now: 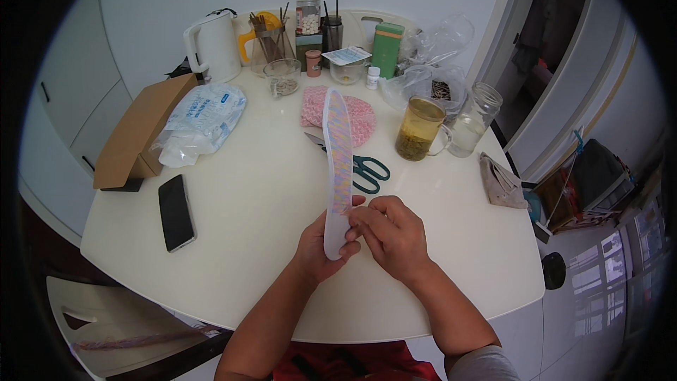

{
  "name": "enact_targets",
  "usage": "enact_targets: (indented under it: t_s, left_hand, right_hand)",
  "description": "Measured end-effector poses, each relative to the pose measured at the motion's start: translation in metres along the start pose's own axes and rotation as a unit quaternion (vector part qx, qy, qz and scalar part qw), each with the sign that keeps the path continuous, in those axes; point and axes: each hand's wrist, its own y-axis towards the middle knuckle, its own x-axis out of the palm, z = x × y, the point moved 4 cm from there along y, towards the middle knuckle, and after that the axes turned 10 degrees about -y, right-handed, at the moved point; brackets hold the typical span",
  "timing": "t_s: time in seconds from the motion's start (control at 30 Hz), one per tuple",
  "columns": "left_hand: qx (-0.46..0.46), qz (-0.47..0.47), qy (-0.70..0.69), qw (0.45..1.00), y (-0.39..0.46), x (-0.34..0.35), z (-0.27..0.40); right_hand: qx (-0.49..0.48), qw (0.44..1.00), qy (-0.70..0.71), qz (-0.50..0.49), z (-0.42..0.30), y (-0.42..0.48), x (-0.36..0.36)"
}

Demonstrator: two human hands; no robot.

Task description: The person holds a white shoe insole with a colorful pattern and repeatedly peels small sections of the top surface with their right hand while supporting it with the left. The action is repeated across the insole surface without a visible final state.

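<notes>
My left hand [316, 254] grips a white shoe insole [338, 159] by its lower end and holds it tilted up above the table. Slanting pastel stitches in pink, yellow, blue and violet cover its upper part; the lower end is plain white. My right hand [394, 235] has its thumb and index finger pinched at the insole's right edge, where the stitched part ends. Any needle or thread between those fingertips is too small to make out. Behind the insole lie green-handled scissors [374, 173], partly hidden, and a pink patterned cloth piece [362, 116].
A black phone [176, 212], a cardboard box [143, 127] and a plastic packet [203, 119] lie left. A glass mug of tea [418, 135], a glass jar [472, 124] and a folded cloth [500, 182] are right. A white kettle [214, 47] stands behind. Thread [143, 339] rests on a chair.
</notes>
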Motion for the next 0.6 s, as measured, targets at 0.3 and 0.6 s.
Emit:
enact_targets:
  t_s: [0.3, 0.6]
  left_hand:
    - [-0.029, -0.012, -0.043, 0.999, -0.0023, 0.0008, 0.0008]
    - [-0.048, -0.019, -0.051, 0.997, -0.0062, 0.0017, -0.0004]
  right_hand:
    - [0.0, 1.0, 0.021, -0.007, 0.0001, -0.0001, 0.0013]
    - [0.026, 0.996, 0.078, -0.036, -0.0008, -0.0008, 0.0027]
